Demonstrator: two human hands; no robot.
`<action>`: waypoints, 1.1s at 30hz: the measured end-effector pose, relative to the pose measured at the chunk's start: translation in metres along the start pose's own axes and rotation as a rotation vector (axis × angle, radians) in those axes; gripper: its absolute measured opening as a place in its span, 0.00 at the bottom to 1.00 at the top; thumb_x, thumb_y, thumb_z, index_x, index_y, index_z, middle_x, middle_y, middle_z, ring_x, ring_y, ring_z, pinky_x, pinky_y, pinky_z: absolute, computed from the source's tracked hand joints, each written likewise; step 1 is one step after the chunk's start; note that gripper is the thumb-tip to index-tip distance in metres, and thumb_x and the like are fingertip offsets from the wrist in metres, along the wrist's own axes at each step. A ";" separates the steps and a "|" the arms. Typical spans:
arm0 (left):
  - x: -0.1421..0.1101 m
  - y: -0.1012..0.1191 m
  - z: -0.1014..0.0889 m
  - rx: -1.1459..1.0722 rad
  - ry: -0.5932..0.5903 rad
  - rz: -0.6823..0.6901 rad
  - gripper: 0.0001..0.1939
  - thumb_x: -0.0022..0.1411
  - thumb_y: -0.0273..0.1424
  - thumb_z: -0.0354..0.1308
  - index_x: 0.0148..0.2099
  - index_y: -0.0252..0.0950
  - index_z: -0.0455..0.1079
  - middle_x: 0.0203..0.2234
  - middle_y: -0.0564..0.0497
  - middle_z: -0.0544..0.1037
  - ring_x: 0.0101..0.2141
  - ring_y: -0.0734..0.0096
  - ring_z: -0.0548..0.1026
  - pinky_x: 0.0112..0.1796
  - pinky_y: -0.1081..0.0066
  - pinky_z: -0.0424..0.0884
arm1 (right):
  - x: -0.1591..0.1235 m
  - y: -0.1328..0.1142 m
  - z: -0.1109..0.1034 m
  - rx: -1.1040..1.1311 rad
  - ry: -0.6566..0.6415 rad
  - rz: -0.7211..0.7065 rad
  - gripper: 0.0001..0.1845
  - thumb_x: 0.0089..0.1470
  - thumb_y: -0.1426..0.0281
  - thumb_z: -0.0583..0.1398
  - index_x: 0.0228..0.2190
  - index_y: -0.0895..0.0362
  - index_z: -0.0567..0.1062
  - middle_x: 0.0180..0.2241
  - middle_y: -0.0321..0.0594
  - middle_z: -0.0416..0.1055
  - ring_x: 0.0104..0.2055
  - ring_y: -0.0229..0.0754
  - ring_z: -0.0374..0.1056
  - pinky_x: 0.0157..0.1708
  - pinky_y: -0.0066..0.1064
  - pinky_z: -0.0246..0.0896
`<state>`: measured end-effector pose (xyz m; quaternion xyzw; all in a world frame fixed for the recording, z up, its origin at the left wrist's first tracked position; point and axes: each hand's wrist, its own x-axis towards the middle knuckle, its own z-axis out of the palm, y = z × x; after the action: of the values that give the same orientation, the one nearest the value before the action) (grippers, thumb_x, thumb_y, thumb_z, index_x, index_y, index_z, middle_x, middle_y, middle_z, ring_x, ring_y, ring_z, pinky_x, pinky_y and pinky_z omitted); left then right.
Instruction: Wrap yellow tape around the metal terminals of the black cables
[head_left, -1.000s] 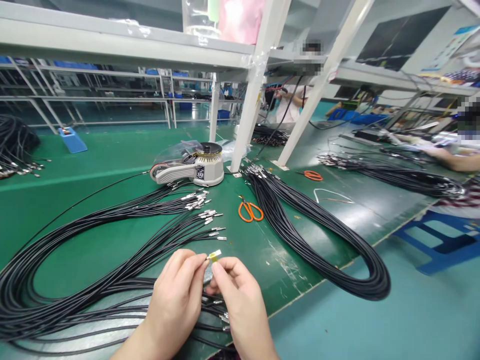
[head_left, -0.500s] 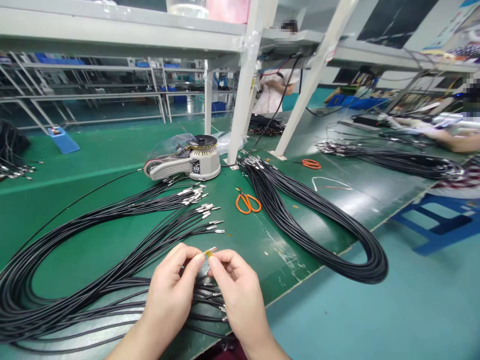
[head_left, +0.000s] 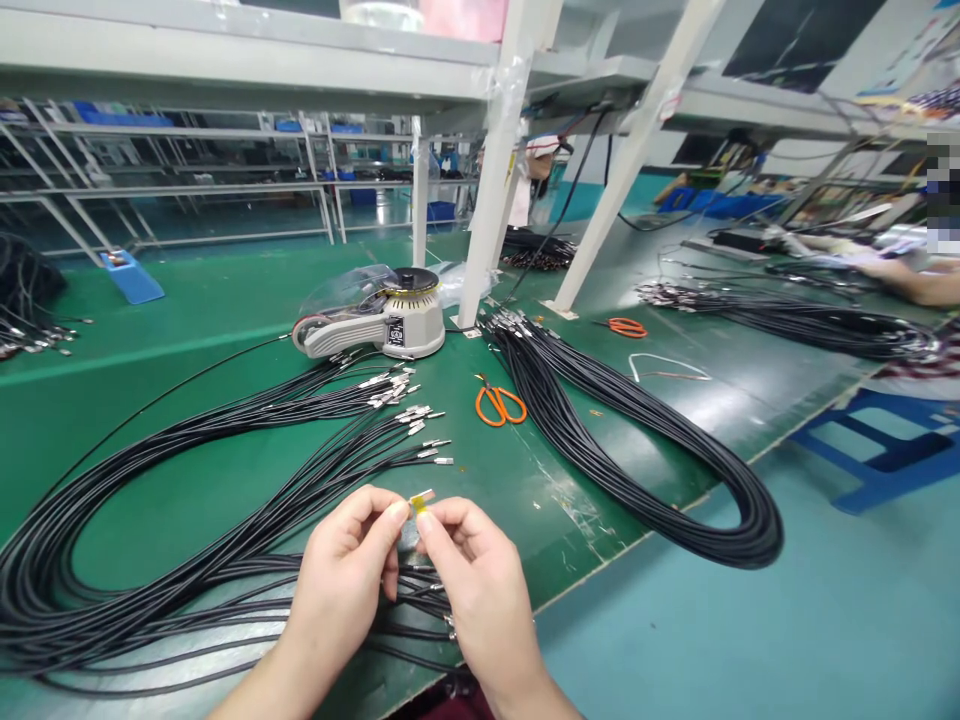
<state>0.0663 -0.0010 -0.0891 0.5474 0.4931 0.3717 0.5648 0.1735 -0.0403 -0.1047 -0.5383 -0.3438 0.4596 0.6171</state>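
Observation:
Between my fingertips is a thin metal cable end (head_left: 427, 494) with a small piece of yellow tape (head_left: 418, 504) on it. My left hand (head_left: 341, 565) pinches the cable end from the left between thumb and forefinger. From the right, my right hand (head_left: 484, 580) closes thumb and forefinger on the yellow tape. Black cables (head_left: 247, 570) with silver tips lie under and to the left of my hands, in a long loop. The rest of the held cable cannot be told from those below.
A grey tape dispenser (head_left: 409, 325) stands behind the cables. Orange-handled scissors (head_left: 501, 405) lie in the middle, with another orange-handled tool (head_left: 626, 328) farther back. A looped cable bundle (head_left: 637, 450) overhangs the table's right edge. White posts (head_left: 487, 200) rise behind; a co-worker's arm (head_left: 911, 283) is at far right.
More of the yellow tape shows between my fingertips, and lower fingers of my left hand have come into sight. Both hands stay nearly in place; the view has shifted slightly.

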 end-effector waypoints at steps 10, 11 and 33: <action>0.000 0.000 0.000 -0.073 -0.020 -0.033 0.15 0.54 0.42 0.56 0.27 0.35 0.66 0.11 0.59 0.64 0.13 0.79 0.63 0.18 0.77 0.61 | -0.003 -0.008 0.004 0.069 -0.020 -0.001 0.08 0.50 0.67 0.62 0.24 0.58 0.72 0.21 0.33 0.69 0.24 0.36 0.65 0.26 0.26 0.62; 0.000 0.001 0.001 -0.071 -0.007 -0.023 0.15 0.54 0.42 0.56 0.27 0.35 0.66 0.12 0.59 0.64 0.13 0.79 0.63 0.18 0.77 0.61 | -0.004 -0.009 0.005 0.082 -0.029 0.000 0.08 0.50 0.67 0.62 0.24 0.58 0.72 0.21 0.32 0.69 0.23 0.35 0.65 0.26 0.25 0.62; 0.006 0.001 -0.009 -0.400 -0.278 -0.164 0.15 0.54 0.40 0.59 0.24 0.33 0.64 0.09 0.59 0.61 0.10 0.81 0.60 0.14 0.79 0.57 | 0.004 0.002 0.002 -0.030 -0.021 -0.093 0.08 0.51 0.66 0.62 0.25 0.58 0.73 0.23 0.35 0.70 0.28 0.38 0.66 0.30 0.28 0.62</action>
<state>0.0590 0.0068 -0.0877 0.4287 0.3701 0.3360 0.7526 0.1725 -0.0354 -0.1068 -0.5259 -0.3816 0.4308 0.6263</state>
